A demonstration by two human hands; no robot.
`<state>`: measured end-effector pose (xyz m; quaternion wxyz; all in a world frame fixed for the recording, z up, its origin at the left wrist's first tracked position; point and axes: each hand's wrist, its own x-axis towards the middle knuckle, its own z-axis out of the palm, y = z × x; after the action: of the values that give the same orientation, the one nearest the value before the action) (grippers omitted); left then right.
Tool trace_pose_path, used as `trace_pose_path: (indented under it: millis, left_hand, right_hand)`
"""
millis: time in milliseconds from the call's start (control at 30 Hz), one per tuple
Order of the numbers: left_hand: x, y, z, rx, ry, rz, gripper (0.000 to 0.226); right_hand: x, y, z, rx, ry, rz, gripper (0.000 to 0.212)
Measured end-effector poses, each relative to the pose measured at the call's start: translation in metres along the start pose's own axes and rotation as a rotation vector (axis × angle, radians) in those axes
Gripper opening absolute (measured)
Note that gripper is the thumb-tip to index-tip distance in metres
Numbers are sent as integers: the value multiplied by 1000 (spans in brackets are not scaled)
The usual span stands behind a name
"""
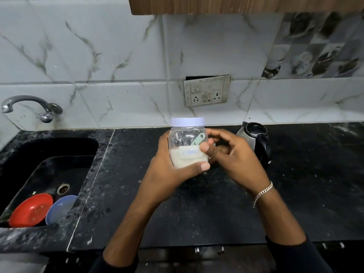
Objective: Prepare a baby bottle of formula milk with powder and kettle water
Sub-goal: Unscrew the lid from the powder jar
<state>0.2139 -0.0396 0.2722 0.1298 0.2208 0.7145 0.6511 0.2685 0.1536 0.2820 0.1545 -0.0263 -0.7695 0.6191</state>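
Lidded formula powder jar (pixel 187 138), green scoop (pixel 198 139) inside: was held upright over black bench (pixel 295 194), left grip (pixel 169 166) wrapped round its base, right grip (pixel 236 160) closed on its side. Kettle (pixel 256 138) stood behind.

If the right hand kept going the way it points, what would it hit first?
The powder jar: the right hand points left toward it, its thumb already on the label, so nothing lies between them.

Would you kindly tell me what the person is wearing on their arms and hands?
Both forearms are bare; dark sleeves end near the elbows. A silver chain bracelet circles the right wrist. No rings show on the left hand or the right hand.
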Motion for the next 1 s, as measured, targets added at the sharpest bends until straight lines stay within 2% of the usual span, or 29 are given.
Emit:
trace_pose_path:
  millis: [167, 267, 433, 533, 600, 733, 867, 1000]
  left_hand:
    - [1, -2, 5, 0, 80, -33, 100]
    - [0, -4, 5, 27, 81, -44, 99]
    - [-3, -2, 4, 120, 71, -64, 94]
    - [-9, 3, 8, 206, 92, -55, 93]
    - [-11, 5, 10, 275, 113, -33, 94]
    - [-9, 0, 3, 229, 106, 24, 95]
    - [-3, -13, -9, 40, -85, 36, 98]
    - [5, -34, -16, 56, -114, 21, 97]
  right_hand:
    - [8, -15, -6, -100, -46, 17, 47]
    - [22, -27, -7, -248, -72, -9, 50]
    - [49, -50, 1, -634, -204, -132, 76]
    - [61, -65, 10, -856, -269, -133, 95]
    - [66, -73, 17, -988, -307, -131, 87]
    - [66, -78, 24, -1123, -278, -240, 72]
    - [61, -72, 25, -1011, -319, -361, 66]
    - [60, -62, 28, -972, -432, -391, 52]
